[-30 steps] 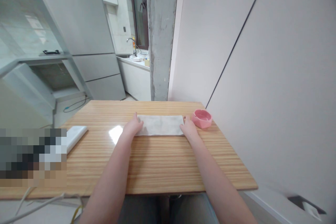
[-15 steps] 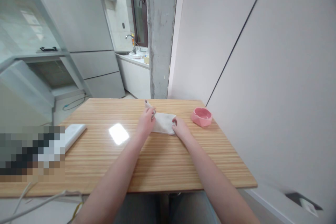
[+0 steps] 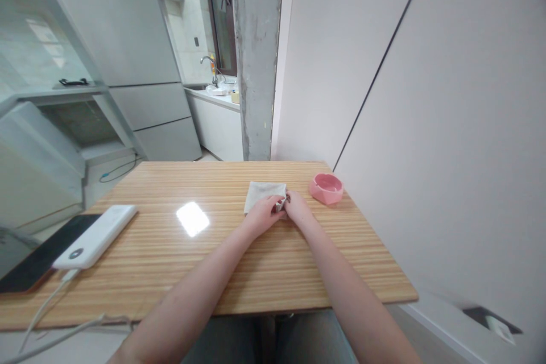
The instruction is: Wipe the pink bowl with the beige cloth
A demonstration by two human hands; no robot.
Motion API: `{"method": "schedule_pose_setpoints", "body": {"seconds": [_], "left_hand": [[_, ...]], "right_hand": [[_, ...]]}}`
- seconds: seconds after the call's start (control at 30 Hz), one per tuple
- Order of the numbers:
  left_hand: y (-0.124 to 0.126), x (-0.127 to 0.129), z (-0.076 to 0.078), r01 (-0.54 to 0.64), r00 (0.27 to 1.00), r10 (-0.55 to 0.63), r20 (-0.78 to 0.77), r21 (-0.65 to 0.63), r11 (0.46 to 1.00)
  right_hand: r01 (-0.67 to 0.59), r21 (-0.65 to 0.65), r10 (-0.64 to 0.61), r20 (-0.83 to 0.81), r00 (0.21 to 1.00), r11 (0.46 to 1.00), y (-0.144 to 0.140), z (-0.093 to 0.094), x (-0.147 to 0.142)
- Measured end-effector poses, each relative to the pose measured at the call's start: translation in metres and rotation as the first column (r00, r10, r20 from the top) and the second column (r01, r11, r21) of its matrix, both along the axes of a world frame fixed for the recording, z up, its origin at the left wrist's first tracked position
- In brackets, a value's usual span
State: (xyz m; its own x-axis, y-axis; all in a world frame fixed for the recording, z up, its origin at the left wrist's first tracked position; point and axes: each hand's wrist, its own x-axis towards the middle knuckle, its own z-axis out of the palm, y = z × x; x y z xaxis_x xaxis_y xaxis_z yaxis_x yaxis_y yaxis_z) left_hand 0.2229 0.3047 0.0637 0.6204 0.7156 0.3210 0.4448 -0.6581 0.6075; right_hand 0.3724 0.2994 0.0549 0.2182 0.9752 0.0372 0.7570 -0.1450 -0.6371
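Note:
A small white cloth point(image 3: 263, 192), folded into a square, lies on the wooden table point(image 3: 239, 261) near its far side. My left hand point(image 3: 262, 214) rests on the cloth's near edge and pinches its near right corner. My right hand point(image 3: 297, 209) meets it there, fingers closed on the same corner. Both hands touch each other over the cloth.
A pink ashtray point(image 3: 326, 187) sits just right of the cloth. At the table's left lie a white power bank point(image 3: 97, 235) with a cable and a dark phone point(image 3: 38, 255). A wall runs along the right; a fridge and a concrete pillar stand beyond.
The cloth was spread long between my hands. My left hand carried its left end over to the right, folding it in half, and both hands now meet at its near right corner.

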Motion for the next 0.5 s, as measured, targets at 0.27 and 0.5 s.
{"method": "schedule_pose_setpoints", "body": {"seconds": [0.27,0.5], "left_hand": [[0.033,-0.043,0.011,-0.567,0.802,0.576,-0.156,0.105,0.817],[0.033,-0.045,0.005,-0.465,0.863,0.444,-0.240,-0.037,0.885]], "right_hand": [[0.064,-0.004,-0.063,0.144,0.988,0.998,-0.010,0.013,-0.003],[0.004,-0.122,0.022,0.213,0.977,0.993,-0.046,0.013,0.013]]}}
